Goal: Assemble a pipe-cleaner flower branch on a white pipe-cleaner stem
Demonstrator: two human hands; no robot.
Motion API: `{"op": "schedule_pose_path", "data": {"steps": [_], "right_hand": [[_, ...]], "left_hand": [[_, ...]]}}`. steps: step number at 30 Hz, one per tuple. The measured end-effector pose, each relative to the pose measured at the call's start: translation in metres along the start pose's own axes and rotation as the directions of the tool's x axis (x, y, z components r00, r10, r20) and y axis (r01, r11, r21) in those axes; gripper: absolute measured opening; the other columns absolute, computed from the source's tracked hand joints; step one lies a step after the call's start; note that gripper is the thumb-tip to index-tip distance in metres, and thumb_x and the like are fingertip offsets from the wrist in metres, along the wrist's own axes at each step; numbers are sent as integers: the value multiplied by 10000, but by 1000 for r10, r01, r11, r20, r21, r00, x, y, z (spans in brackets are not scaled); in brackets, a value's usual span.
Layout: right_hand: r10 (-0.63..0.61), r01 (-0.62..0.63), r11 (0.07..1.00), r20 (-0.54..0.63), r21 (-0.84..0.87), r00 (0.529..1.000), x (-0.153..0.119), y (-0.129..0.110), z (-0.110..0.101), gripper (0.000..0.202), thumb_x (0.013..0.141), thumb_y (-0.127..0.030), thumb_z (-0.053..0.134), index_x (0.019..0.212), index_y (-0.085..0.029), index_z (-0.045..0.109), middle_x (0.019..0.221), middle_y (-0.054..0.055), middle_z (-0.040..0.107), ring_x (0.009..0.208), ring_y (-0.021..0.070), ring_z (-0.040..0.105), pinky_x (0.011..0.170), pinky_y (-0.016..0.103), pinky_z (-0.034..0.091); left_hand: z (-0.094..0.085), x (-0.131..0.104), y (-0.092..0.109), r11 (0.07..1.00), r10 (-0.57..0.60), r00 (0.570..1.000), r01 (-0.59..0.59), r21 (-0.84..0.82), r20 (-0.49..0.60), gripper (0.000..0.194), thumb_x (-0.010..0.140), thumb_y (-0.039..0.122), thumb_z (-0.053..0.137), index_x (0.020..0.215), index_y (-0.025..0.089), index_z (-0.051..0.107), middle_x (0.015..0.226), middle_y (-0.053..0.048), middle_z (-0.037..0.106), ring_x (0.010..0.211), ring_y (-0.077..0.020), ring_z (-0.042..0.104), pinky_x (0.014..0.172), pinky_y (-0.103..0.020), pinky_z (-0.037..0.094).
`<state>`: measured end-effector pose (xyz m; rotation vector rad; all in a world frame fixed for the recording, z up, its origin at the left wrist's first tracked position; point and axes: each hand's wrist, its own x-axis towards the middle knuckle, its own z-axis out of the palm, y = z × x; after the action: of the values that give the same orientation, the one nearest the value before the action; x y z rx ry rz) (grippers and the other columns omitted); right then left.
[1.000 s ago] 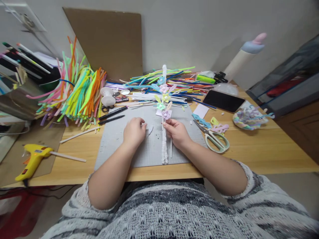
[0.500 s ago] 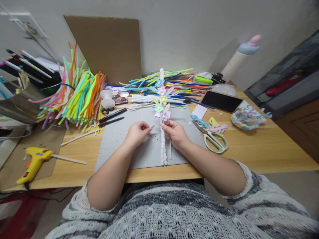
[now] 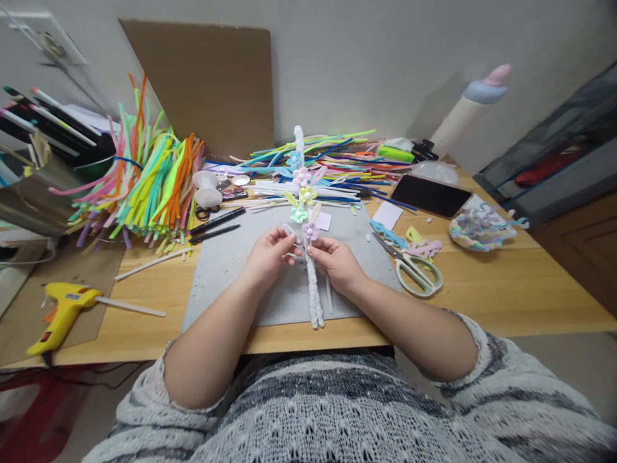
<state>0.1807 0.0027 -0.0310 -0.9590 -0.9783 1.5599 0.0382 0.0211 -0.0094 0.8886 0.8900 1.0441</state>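
Note:
My right hand (image 3: 339, 260) pinches a white fuzzy pipe-cleaner band (image 3: 313, 292) just below a lilac flower (image 3: 311, 231). Blue, pink, yellow and green flowers with small looped leaves run up the band above it. Between the thumb and fingers of my left hand (image 3: 272, 257) is a small pale pipe-cleaner loop (image 3: 288, 229), close beside the band at the lilac flower; whether it touches is hidden by my fingers. Under both hands lies a grey cutting mat (image 3: 222, 283). A thin white stick (image 3: 329, 296) rests on it beside the band.
Scissors (image 3: 417, 273) and coloured pipe-cleaner pieces (image 3: 388, 235) lie right of the mat, near a phone (image 3: 431, 195). To the left are a yellow glue gun (image 3: 67, 312), black pens (image 3: 216, 224) and a big pipe-cleaner bundle (image 3: 159, 186). Loose pipe cleaners (image 3: 332, 157) cover the back.
My left hand has moved right, bringing the pale loop up beside the band. The band's top has tilted left in my right hand, uncovering a white card behind it.

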Motion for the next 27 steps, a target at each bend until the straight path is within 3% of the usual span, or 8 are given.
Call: {"op": "schedule_pose_path", "data": {"steps": [4, 11, 16, 23, 27], "right_hand": [[-5, 5, 1000, 3, -9, 1000, 0, 0, 2, 264, 620, -330, 705, 737, -135, 572, 607, -28, 556, 415, 19, 313, 398, 200, 202], [-10, 10, 1000, -3, -10, 1000, 1, 1, 1, 264, 607, -327, 715, 731, -134, 584, 554, -50, 501, 485, 42, 393, 444, 192, 281], [-24, 24, 998, 15, -52, 1000, 1, 0, 1, 267, 602, -334, 722, 724, -137, 588, 600, -35, 530, 545, 59, 447, 478, 197, 325], [-27, 28, 997, 12, -76, 1000, 2, 2, -1, 262, 608, -319, 719, 745, -132, 595, 633, -27, 551, 566, 62, 462, 494, 196, 338], [-34, 35, 996, 11, -79, 999, 3, 2, -2, 260, 597, -317, 724, 731, -133, 599, 618, -31, 546, 566, 66, 465, 499, 200, 341]], "left_hand": [[1, 1, -4, 996, 60, 998, -61, 67, 20, 309, 566, 252, 749, 764, 128, 547, 665, 2, 597, 582, -94, 573, 515, -203, 446], [-1, 3, -9, 987, 86, 996, -88, 136, 24, 266, 585, 228, 724, 771, 116, 571, 676, -5, 594, 582, -83, 524, 515, -202, 418], [2, 2, -11, 983, 137, 990, -132, 128, -32, 247, 574, 211, 725, 735, 118, 563, 651, 2, 585, 575, -83, 516, 515, -206, 421], [3, 2, -13, 1000, 17, 998, -19, -18, -68, 272, 532, 185, 749, 663, 130, 517, 606, 25, 564, 521, -53, 492, 492, -176, 380], [3, 4, -19, 995, 32, 992, -42, -86, -119, 294, 525, 154, 750, 632, 141, 477, 559, 50, 523, 470, -30, 443, 459, -158, 329]]}}
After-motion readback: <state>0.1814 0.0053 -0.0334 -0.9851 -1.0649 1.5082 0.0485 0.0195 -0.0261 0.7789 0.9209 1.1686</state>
